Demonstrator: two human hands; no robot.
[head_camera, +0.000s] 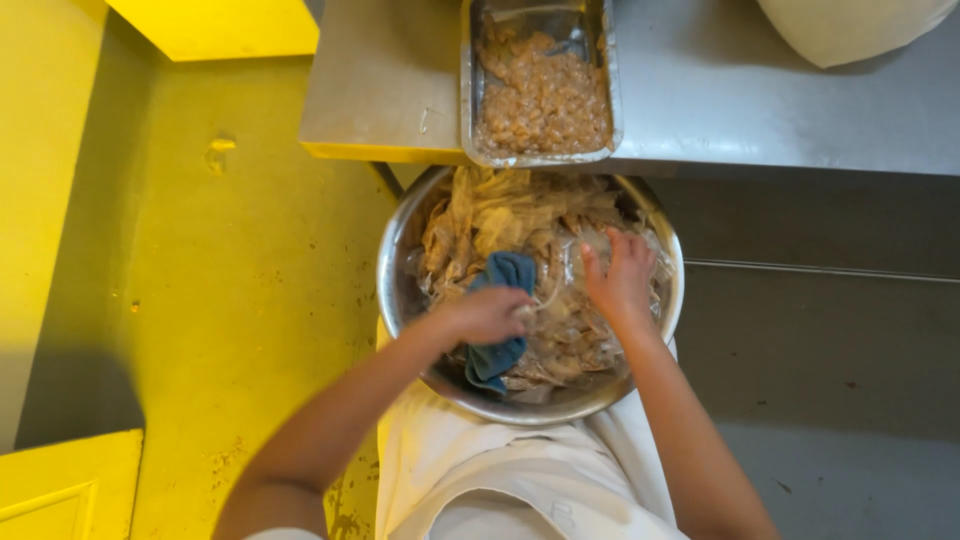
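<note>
A round, shiny steel bowl sits below the worktop edge, heaped with crumpled, glossy, tan-stained plastic wrappings. The left hand is curled over a soft blue cloth, apparently gripping it; motion blur leaves this uncertain. The right hand rests fingers-spread on the wrappings. A rectangular foil tray holds lumpy brownish pieces.

We note dim, warm light with a strong yellow cast left of the steel bowl. Soft glare on its rim; a dark shadow falls beneath the table. Both hands show motion blur.
</note>
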